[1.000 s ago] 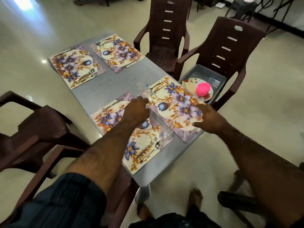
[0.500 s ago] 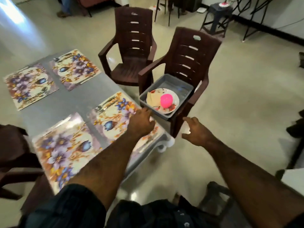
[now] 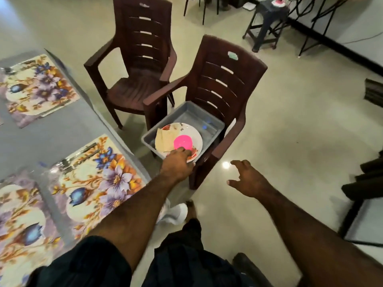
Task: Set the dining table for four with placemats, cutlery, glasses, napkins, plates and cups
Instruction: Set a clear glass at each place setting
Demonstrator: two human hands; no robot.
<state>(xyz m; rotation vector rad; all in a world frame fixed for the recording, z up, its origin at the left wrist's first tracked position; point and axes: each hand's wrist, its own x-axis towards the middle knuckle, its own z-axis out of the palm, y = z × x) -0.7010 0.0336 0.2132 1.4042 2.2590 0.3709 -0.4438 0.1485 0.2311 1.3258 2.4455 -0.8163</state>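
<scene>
The grey bench [image 3: 68, 129] on the left is carrying floral placemats: one far [image 3: 39, 88], one in the middle [image 3: 97, 183] and one near [image 3: 22, 220], the fourth lying outside this view. Cutlery [image 3: 77, 157] is lying along the far edge of the middle placemat, and more seems to be sitting at the far one, so mats and cutlery are looking done as far as can be seen. No plates, cups or napkins are showing on the mats; whether glasses are standing there I cannot tell. To the right, a brown chair [image 3: 221, 83] is holding a grey tub [image 3: 211, 125] on its seat, and in the tub a white plate [image 3: 196, 139] is lying with tan napkins [image 3: 163, 139] and a pink cup [image 3: 182, 141] on it. The left hand [image 3: 177, 164] is reaching over the tub's near rim, its fingers hidden, so I cannot tell whether they are gripping. The right hand [image 3: 246, 179] is hovering over the floor nearby, fingers apart and holding nothing. Plates, cups and napkins are still waiting to be laid
</scene>
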